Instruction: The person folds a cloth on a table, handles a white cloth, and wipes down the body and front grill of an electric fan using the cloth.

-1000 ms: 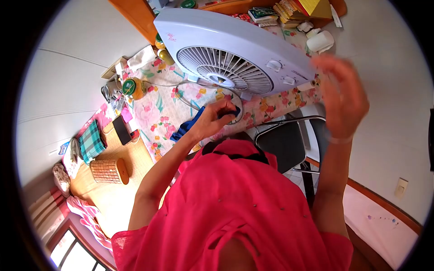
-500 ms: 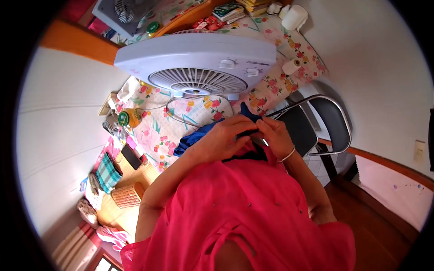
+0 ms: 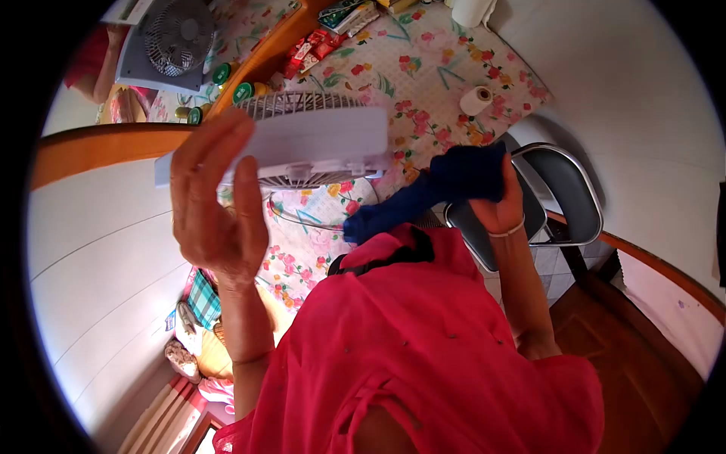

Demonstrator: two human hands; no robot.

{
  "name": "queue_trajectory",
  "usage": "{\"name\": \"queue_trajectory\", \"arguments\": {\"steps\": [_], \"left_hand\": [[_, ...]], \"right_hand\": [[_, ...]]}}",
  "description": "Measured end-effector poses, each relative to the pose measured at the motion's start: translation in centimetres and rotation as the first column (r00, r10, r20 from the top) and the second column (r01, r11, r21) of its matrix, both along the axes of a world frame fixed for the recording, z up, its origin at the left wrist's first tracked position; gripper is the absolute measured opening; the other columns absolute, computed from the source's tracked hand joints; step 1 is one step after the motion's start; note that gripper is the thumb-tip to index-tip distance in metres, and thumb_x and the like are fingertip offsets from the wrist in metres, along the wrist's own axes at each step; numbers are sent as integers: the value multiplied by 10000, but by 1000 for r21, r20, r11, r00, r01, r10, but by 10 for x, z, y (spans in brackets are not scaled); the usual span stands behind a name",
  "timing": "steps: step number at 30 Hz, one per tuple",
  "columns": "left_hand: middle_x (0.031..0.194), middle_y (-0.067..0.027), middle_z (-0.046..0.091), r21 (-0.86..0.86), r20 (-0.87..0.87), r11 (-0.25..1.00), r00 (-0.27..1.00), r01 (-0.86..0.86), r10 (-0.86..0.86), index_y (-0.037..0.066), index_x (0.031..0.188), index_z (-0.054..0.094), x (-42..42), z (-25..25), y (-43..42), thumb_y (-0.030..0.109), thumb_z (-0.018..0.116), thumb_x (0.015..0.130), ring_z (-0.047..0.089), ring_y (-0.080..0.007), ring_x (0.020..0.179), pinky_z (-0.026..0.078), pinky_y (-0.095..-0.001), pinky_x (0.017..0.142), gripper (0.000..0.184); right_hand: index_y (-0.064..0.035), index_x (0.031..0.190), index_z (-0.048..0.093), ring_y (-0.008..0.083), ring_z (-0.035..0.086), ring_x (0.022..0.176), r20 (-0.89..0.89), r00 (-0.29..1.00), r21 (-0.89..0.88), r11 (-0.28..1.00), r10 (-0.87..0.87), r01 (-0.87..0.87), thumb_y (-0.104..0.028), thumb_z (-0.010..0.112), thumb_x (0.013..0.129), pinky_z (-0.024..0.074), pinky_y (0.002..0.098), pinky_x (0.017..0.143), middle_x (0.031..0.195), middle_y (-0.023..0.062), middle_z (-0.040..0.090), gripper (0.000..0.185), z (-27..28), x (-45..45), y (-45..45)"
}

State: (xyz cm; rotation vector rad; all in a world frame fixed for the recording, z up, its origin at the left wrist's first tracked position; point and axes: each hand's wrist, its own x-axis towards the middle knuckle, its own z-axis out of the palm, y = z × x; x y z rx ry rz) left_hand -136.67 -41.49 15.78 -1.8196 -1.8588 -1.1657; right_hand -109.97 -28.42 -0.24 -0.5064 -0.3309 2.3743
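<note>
My left hand (image 3: 219, 200) is raised at the left with its fingers apart and nothing in it, in front of the left part of the light blue fan (image 3: 325, 140). A dark blue cloth (image 3: 412, 198) stretches from the middle of the view to my right hand (image 3: 505, 198). My right hand is closed round the cloth's right end, and the cloth hides part of its fingers. The fan stands on the flowered tablecloth (image 3: 423, 68), and its thin cord loops below it.
Black chairs (image 3: 563, 193) with metal frames stand at the right. A white roll (image 3: 476, 101) lies on the table, with red packets (image 3: 311, 51) and books (image 3: 348, 17) further back. A mirror with a wooden frame (image 3: 113, 136) is at the upper left.
My hands, together over the cloth half a second ago, are now apart. My left hand has let go and moved left; my right hand has lifted the cloth to the right. The view has shifted.
</note>
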Motion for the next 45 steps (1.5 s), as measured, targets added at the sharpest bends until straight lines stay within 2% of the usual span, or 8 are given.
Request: {"name": "queue_trajectory", "arguments": {"steps": [3, 4, 7, 13, 17, 23, 29, 45], "left_hand": [[1165, -188, 624, -139, -5, 984, 994, -110, 110, -44, 1137, 624, -15, -7, 10, 126, 487, 956, 584, -297, 1126, 446, -417, 975, 283], [1175, -186, 622, -185, -9, 972, 989, -148, 148, -43, 1145, 621, -18, -11, 11, 151, 470, 966, 580, -299, 1134, 433, -426, 988, 304], [1160, -185, 626, -308, -34, 926, 975, -220, 220, -57, 1119, 630, -18, -19, 10, 212, 398, 989, 575, -319, 1137, 394, -471, 1027, 378], [1012, -203, 665, -362, -145, 884, 955, -296, 260, -89, 1000, 654, -18, -27, 13, 144, 376, 932, 623, -355, 1037, 412, -521, 996, 368], [993, -225, 669, -329, -206, 889, 943, -318, 261, -93, 954, 647, -22, -35, 9, 129, 342, 890, 643, -373, 991, 436, -532, 965, 382], [933, -210, 664, -268, -228, 902, 932, -338, 282, -72, 958, 617, -25, -47, -1, 153, 332, 881, 652, -374, 941, 451, -562, 925, 371], [927, -181, 636, -287, -273, 879, 912, -380, 305, -24, 945, 581, -25, -49, -15, 170, 298, 908, 643, -348, 923, 445, -567, 940, 346], [871, -116, 594, -245, -263, 869, 892, -430, 367, 33, 911, 566, -22, -54, -17, 217, 247, 934, 633, -292, 897, 438, -537, 983, 369]], "right_hand": [[-38, 1243, 526, 278, 574, 1131, -144, 987, -47, 996, 74, -81, -328, 469, 984, 427, 448, 1003, 1208, 134, 602, 393, -88, -5, 30], [-66, 1188, 555, 213, 602, 1047, 102, 993, -128, 991, 61, -48, -262, 508, 979, 474, 380, 924, 1132, 81, 626, 291, -97, -13, 32], [-74, 1128, 579, 158, 610, 952, 89, 982, -35, 985, 170, -167, -201, 537, 970, 490, 307, 835, 1051, 36, 632, 207, -114, -29, 39], [-22, 1050, 628, 96, 596, 862, 589, 771, 200, 881, 241, -429, -154, 625, 912, 476, 239, 696, 1000, 13, 638, 190, -172, -58, 53], [-21, 1091, 622, 200, 600, 801, 623, 737, 757, 437, -263, -485, -86, 634, 862, 493, 287, 696, 1021, 79, 629, 238, -187, -80, 45], [-101, 1056, 635, 248, 525, 886, 663, 734, 620, -444, -146, -647, -20, 591, 742, 485, 313, 810, 1136, 22, 574, 327, -183, -105, 72], [-158, 1084, 625, 209, 484, 961, 617, 786, 573, -664, -36, -480, -115, 562, 773, 437, 377, 869, 1120, -45, 555, 321, -180, -142, 93], [-181, 1033, 641, 187, 495, 956, 634, 772, 533, -697, -47, -480, -188, 539, 804, 392, 359, 896, 1076, -74, 554, 251, -178, -143, 96]]}}
